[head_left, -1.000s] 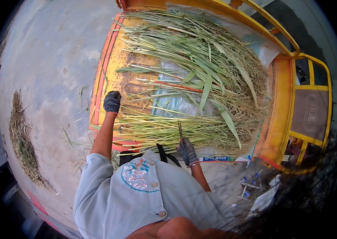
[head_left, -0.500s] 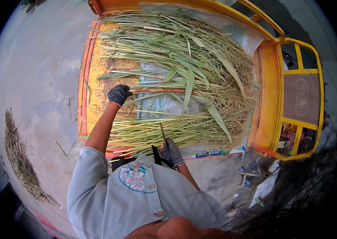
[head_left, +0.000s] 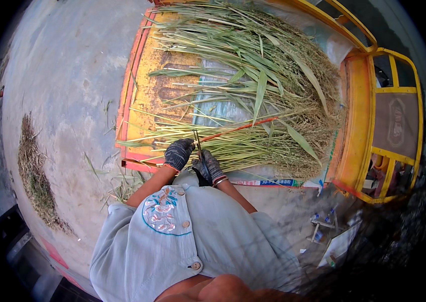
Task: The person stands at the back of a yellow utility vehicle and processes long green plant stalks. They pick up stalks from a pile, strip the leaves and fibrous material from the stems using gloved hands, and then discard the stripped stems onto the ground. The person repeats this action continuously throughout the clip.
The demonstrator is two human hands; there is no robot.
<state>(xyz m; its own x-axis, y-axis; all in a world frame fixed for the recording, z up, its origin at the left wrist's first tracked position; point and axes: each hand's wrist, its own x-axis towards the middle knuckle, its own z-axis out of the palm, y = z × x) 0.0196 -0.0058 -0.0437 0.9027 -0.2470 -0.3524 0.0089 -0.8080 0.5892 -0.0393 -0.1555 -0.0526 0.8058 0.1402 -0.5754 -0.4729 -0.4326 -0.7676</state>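
Note:
A heap of long green stalks with dry seed heads lies across a rusty orange-yellow cart bed. Both my hands wear dark knit gloves and sit close together at the bed's near edge. My left hand is curled over the cut ends of the nearest stalks. My right hand grips a thin dark tool that points up between the two hands. A thin red rod runs diagonally from the tool across the stalks.
A yellow metal frame joins the cart on the right. Pale concrete ground lies to the left, with a strip of dried grass. Loose stalks and small litter lie near my feet.
My left hand drew back from farther up the stalks and now sits beside my right hand and the tool. The view has shifted, so the cart appears closer and more central.

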